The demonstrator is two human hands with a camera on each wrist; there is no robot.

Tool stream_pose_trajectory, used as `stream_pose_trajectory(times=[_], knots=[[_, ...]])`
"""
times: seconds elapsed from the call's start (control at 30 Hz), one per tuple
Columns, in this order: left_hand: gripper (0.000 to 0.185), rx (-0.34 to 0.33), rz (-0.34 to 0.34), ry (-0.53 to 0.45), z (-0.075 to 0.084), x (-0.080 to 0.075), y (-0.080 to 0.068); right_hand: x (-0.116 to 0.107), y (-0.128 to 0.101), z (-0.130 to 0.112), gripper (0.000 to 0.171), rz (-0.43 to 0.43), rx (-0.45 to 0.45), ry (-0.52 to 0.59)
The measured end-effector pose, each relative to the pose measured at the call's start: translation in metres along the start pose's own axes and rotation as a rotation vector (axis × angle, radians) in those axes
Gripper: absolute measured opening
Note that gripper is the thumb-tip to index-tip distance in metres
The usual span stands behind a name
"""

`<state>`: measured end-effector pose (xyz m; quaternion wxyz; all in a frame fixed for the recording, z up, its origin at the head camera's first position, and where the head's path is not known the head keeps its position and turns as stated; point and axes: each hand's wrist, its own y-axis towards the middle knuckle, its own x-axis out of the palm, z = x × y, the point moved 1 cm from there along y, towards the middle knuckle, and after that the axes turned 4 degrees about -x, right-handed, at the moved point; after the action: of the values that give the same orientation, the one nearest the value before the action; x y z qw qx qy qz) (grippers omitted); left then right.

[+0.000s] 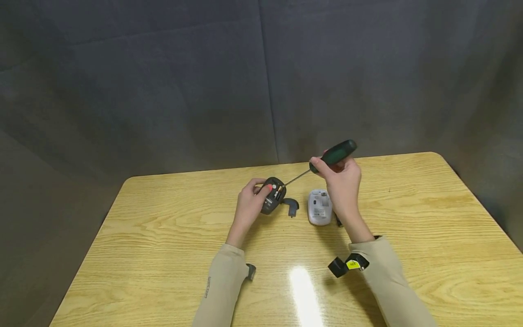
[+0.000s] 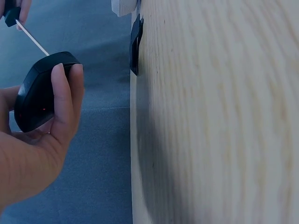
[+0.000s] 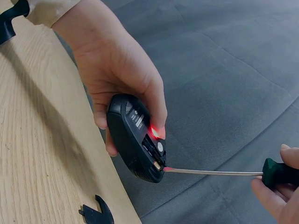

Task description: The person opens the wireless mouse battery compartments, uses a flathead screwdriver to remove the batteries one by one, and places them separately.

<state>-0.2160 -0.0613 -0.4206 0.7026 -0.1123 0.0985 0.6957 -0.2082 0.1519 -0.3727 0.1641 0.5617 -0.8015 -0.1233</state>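
My left hand (image 1: 250,203) grips a black computer mouse (image 1: 267,206) above the table, its underside turned up and its battery slot uncovered. A battery (image 3: 157,165) shows in that slot, and a red light glows by the left thumb. In my right hand (image 1: 345,184) is a screwdriver with a dark green handle (image 1: 336,154). Its thin metal shaft (image 3: 210,172) reaches across to the mouse, with the tip at the end of the battery slot. From the left wrist view, the mouse's dark top (image 2: 37,95) lies against the left fingers.
A dark battery cover (image 1: 291,205) lies on the wooden table (image 1: 163,240) just right of the black mouse. Beside it a white mouse (image 1: 320,208) rests underside up, its compartment uncovered. A small black piece (image 1: 338,220) is partly hidden by the right wrist. A grey curtain (image 1: 204,91) hangs behind.
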Motion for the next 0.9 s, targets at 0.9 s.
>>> stream_pose_trajectory(times=[0.9], knots=[[0.039, -0.006, -0.005, 0.02, 0.0003, -0.0002, -0.0036, 0.0051, -0.0078, 0.0052, 0.032, -0.054, -0.069, -0.058]])
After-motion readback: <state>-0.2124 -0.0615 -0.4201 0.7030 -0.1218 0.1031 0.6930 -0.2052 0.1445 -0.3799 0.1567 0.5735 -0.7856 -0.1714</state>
